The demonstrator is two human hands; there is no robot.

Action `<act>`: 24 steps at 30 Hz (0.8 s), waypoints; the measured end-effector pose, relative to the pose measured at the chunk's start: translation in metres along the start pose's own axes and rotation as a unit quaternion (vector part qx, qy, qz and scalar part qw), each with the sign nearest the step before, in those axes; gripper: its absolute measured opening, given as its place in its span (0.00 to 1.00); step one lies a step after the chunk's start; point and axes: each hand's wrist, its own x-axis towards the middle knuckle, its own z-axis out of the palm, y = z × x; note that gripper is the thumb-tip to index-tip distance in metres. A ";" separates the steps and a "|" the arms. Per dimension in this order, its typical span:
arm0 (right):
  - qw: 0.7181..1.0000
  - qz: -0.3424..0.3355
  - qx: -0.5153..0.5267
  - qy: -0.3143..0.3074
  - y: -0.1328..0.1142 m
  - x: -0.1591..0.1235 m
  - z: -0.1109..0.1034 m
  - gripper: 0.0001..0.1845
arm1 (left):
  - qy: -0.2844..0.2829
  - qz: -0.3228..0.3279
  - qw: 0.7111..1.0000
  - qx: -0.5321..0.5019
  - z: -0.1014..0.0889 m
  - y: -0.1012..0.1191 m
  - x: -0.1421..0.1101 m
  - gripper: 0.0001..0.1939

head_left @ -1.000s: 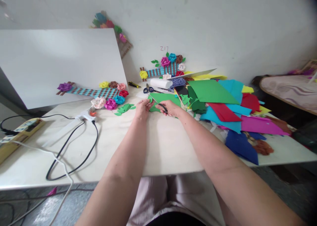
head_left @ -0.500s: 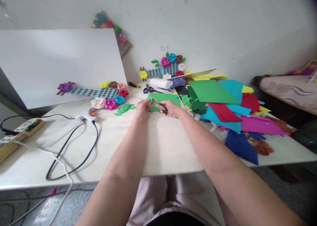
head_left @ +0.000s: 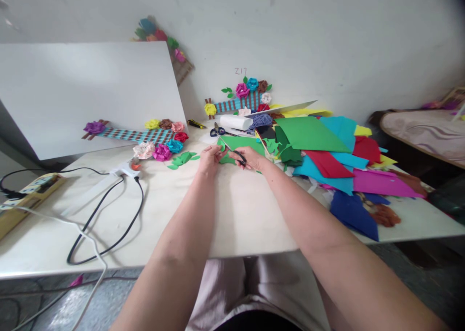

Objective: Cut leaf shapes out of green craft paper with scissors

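Between thumb and fingers, my left hand (head_left: 210, 159) pinches a small piece of green paper (head_left: 222, 148). Dark-handled scissors (head_left: 240, 158) sit in my right hand (head_left: 251, 157), their blades pointing up and left beside that piece. Whether the blades are touching it I cannot tell. Beneath both hands lies a larger green sheet (head_left: 247, 142). Several cut green leaves (head_left: 184, 158) rest in a small heap left of my left hand. A second pair of scissors (head_left: 217, 131) lies just beyond my hands.
Coloured sheets (head_left: 316, 132) pile up on the right. Left stand a woven strip with paper flowers (head_left: 138, 135) and a white board (head_left: 90, 94). A yellow cutter (head_left: 196, 124) and a white roll (head_left: 236, 123) lie behind. A glue gun (head_left: 125, 169) and black cable (head_left: 141, 205) occupy the left side.
Very little differs. Both hands stay in nearly the same place, with the scissors and green piece still held close together.
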 end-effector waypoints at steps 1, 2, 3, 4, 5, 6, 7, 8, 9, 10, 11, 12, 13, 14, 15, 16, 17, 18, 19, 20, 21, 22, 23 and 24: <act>1.000 0.000 0.000 0.001 0.000 0.000 0.000 0.15 | 0.001 -0.002 1.000 0.000 0.000 0.000 0.000 0.07; 1.000 0.000 -0.001 0.003 0.000 0.000 0.001 0.15 | 0.002 -0.003 1.000 0.000 0.000 0.000 0.000 0.07; 1.000 0.001 -0.002 0.004 0.000 0.000 0.001 0.15 | 0.002 -0.003 1.000 -0.002 0.001 0.001 -0.001 0.07; 1.000 0.002 -0.003 0.005 -0.001 -0.001 0.002 0.15 | 0.002 -0.002 1.000 -0.003 0.001 0.001 -0.001 0.07; 1.000 0.001 -0.005 0.005 -0.001 -0.001 0.002 0.15 | 0.002 0.000 1.000 -0.004 0.001 0.001 -0.001 0.07; 1.000 0.001 -0.006 0.005 -0.002 -0.001 0.002 0.15 | 0.001 0.001 1.000 -0.005 0.001 0.001 -0.001 0.07; 1.000 -0.001 -0.008 0.005 -0.002 -0.001 0.002 0.14 | 0.001 0.001 1.000 -0.004 0.001 0.001 -0.001 0.07; 1.000 -0.003 -0.009 0.005 -0.002 -0.001 0.002 0.14 | 0.001 0.001 1.000 -0.003 0.001 0.001 -0.001 0.07; 1.000 -0.005 -0.009 0.005 -0.001 -0.001 0.002 0.14 | 0.002 0.000 1.000 -0.002 0.001 0.001 -0.001 0.07; 1.000 -0.008 -0.011 0.004 0.000 -0.001 0.002 0.14 | 0.003 -0.001 1.000 -0.002 0.001 0.001 -0.001 0.07; 1.000 -0.010 -0.013 0.004 0.001 0.000 0.001 0.14 | 0.003 0.000 1.000 -0.002 0.001 0.001 0.000 0.07; 1.000 -0.013 -0.015 0.005 0.003 0.001 0.001 0.13 | 0.004 0.000 1.000 -0.003 0.000 0.001 0.000 0.07; 1.000 -0.015 -0.015 0.004 0.005 0.003 0.000 0.13 | 0.004 0.001 1.000 -0.005 0.000 0.000 0.000 0.07; 1.000 -0.018 -0.012 0.003 0.007 0.004 0.000 0.13 | 0.002 0.003 1.000 -0.006 0.000 0.000 0.001 0.08; 1.000 -0.022 -0.007 0.001 0.009 0.006 -0.001 0.13 | 0.000 0.004 1.000 -0.008 0.000 0.000 0.001 0.08; 1.000 -0.029 0.001 -0.002 0.010 0.007 -0.001 0.13 | -0.002 0.005 1.000 -0.009 -0.001 -0.001 0.001 0.08; 0.999 -0.036 0.010 -0.004 0.012 0.009 -0.001 0.13 | -0.005 0.006 1.000 -0.009 -0.001 -0.001 0.002 0.08; 0.999 -0.042 0.017 -0.006 0.013 0.011 -0.001 0.13 | -0.006 0.007 1.000 -0.010 -0.002 -0.001 0.002 0.08; 0.999 -0.046 0.022 -0.006 0.014 0.012 -0.001 0.13 | -0.007 0.007 1.000 -0.010 -0.002 -0.002 0.002 0.07; 0.999 -0.048 0.025 -0.004 0.015 0.013 -0.001 0.13 | -0.007 0.006 1.000 -0.008 -0.002 -0.002 0.003 0.07; 0.999 -0.048 0.026 -0.002 0.016 0.014 0.000 0.13 | -0.005 0.004 1.000 -0.007 -0.003 -0.002 0.003 0.07; 0.999 -0.046 0.027 0.001 0.016 0.014 0.000 0.13 | -0.003 0.002 1.000 -0.004 -0.003 -0.002 0.003 0.08; 0.999 -0.045 0.028 0.003 0.017 0.014 0.000 0.13 | 0.000 0.000 1.000 -0.001 -0.003 -0.002 0.003 0.08; 0.999 -0.045 0.028 0.006 0.017 0.014 0.000 0.13 | 0.002 -0.002 1.000 0.002 -0.003 -0.002 0.002 0.08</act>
